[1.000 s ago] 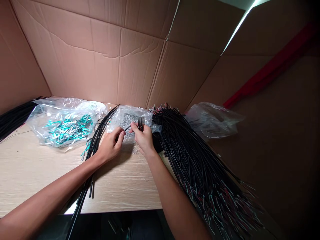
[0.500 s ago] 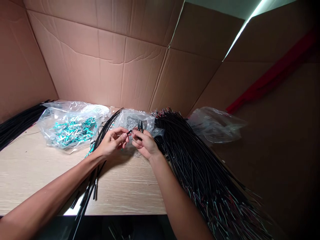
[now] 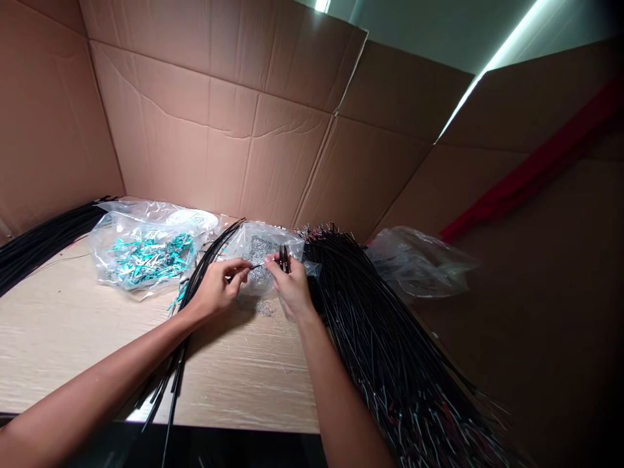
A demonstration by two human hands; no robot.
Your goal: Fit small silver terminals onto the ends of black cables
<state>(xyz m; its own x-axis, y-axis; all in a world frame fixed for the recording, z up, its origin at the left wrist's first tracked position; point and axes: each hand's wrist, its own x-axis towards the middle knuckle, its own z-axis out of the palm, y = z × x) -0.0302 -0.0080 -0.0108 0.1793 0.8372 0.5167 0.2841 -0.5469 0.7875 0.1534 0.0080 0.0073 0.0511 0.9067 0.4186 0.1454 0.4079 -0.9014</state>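
Note:
My left hand (image 3: 223, 281) is closed in a pinch on the end of a thin black cable (image 3: 255, 266). To its right, my right hand (image 3: 291, 284) wraps round a pair of dark snips (image 3: 285, 256), whose blades point up and away. The right thumb and index finger are close to the cable tip; anything tiny between them is too small to make out. Behind both hands lies a clear bag (image 3: 263, 244) of fine silvery pieces. Several black cables (image 3: 197, 276) run past my left wrist towards the table's front edge.
A big bundle of black cables (image 3: 370, 305) with stripped coloured ends fills the right side. On the left sits a clear bag (image 3: 146, 257) of teal and silver pieces. More cables (image 3: 53, 221) lie far left. A crumpled plastic bag (image 3: 424, 260) and cardboard walls (image 3: 205, 117) stand behind.
My hands have moved slightly apart, with more of the thin cable end showing between them. The snips have shifted a little to the right. The whole view has tilted up.

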